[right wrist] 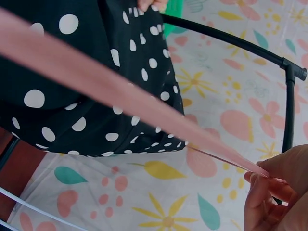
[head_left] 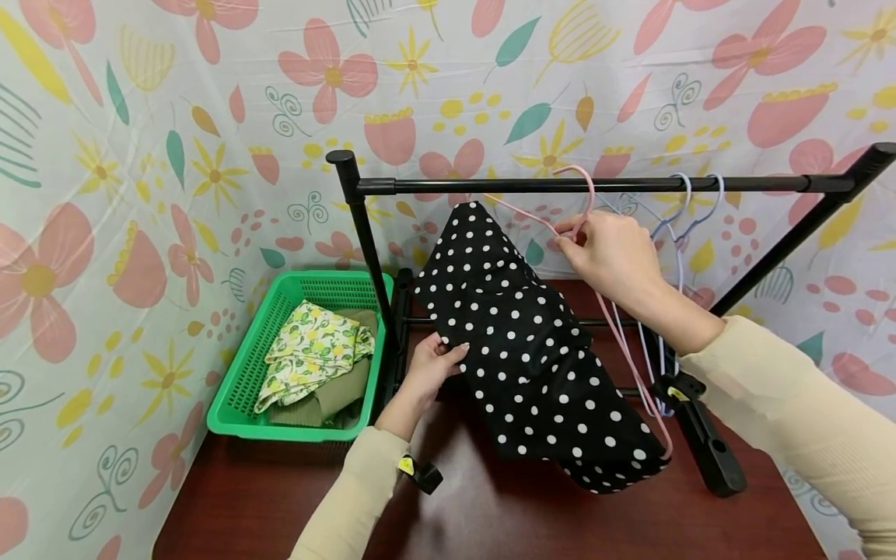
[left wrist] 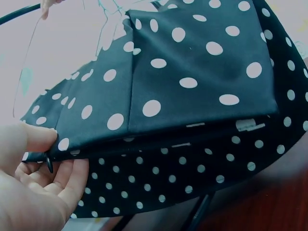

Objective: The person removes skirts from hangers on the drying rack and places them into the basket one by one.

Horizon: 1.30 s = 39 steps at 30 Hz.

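Observation:
A black garment with white polka dots [head_left: 518,334] hangs slanted in front of a rack, partly on a pink hanger [head_left: 633,373]. My right hand [head_left: 616,253] pinches the hanger just below its hook; the right wrist view shows the thumb and fingers [right wrist: 262,190] around it. The hook overlaps the rack's top bar, but I cannot tell whether it rests there. My left hand [head_left: 428,369] holds the garment's left edge. In the left wrist view, the thumb [left wrist: 41,138] lies on top of the cloth and the fingers curl beneath.
The black rack [head_left: 476,186] stands on a dark red table [head_left: 280,498]. Two pale blue hangers [head_left: 689,206] hang at its right part. A green basket [head_left: 224,412] at left holds a lemon-print cloth [head_left: 315,350] and olive fabric [head_left: 343,397]. Flowered cloth [head_left: 231,117] covers the wall behind.

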Each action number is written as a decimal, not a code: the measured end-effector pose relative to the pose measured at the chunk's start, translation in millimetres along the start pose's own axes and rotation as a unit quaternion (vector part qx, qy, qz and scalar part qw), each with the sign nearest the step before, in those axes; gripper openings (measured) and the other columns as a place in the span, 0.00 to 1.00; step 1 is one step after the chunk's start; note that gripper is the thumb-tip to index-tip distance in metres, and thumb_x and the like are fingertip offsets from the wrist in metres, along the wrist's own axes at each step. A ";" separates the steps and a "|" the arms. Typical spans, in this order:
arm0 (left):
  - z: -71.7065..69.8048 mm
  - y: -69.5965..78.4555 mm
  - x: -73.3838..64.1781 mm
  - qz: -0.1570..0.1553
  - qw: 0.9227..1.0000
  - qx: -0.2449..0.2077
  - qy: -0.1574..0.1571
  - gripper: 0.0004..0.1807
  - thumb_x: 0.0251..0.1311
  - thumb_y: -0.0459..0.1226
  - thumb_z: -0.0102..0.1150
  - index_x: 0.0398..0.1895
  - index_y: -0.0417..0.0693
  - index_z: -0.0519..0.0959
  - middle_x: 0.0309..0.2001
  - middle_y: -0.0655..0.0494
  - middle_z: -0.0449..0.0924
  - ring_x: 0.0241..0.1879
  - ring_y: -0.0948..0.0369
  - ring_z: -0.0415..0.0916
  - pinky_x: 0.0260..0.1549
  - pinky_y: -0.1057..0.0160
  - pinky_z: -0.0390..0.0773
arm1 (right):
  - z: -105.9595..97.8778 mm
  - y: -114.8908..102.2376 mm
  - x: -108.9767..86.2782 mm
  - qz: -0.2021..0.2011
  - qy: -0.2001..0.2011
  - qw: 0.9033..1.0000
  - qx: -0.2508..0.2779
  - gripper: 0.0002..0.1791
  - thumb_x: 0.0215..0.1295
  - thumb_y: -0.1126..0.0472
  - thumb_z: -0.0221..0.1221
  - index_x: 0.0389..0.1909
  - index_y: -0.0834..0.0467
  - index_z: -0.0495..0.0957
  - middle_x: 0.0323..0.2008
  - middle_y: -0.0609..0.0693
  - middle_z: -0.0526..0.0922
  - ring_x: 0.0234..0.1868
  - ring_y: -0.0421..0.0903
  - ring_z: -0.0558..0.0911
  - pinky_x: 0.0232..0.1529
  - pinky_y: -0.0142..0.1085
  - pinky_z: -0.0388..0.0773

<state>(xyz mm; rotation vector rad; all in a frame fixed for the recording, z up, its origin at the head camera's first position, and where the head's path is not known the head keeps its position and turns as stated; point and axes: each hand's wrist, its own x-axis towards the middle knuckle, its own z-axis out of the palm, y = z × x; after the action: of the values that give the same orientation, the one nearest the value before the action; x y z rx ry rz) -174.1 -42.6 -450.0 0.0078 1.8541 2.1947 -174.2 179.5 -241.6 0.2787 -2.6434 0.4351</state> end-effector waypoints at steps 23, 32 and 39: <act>-14.8 62.7 -3.4 0.089 0.993 0.081 -0.009 0.12 0.58 0.30 0.58 0.46 0.40 0.76 0.36 0.48 0.82 0.31 0.63 0.79 0.32 0.65 0.79 | 9.7 6.0 4.4 0.008 0.020 1.000 -0.008 0.16 0.59 0.59 0.56 0.13 0.58 0.77 0.08 0.50 0.65 0.11 0.47 0.62 0.12 0.38 0.55; -14.9 83.0 -4.9 0.123 0.986 0.115 -0.019 0.14 0.58 0.31 0.58 0.48 0.42 0.76 0.41 0.45 0.82 0.34 0.62 0.79 0.39 0.59 0.78 | 16.9 7.6 5.9 0.014 0.017 1.000 -0.006 0.14 0.58 0.58 0.56 0.15 0.56 0.80 0.18 0.53 0.80 0.12 0.47 0.62 0.13 0.39 0.56; -15.9 101.6 -9.7 0.148 0.978 0.145 -0.015 0.13 0.58 0.32 0.59 0.47 0.44 0.77 0.42 0.47 0.82 0.37 0.60 0.79 0.38 0.64 0.77 | 20.2 8.7 5.2 0.018 0.020 1.000 0.001 0.18 0.57 0.56 0.58 0.09 0.55 0.74 0.32 0.52 0.85 0.15 0.49 0.68 0.13 0.39 0.58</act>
<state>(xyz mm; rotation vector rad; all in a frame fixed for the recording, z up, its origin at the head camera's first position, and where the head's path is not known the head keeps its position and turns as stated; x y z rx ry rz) -187.8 -74.8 -352.8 0.3953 2.2632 2.0603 -189.0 179.9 -258.7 0.2204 -2.6118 0.4515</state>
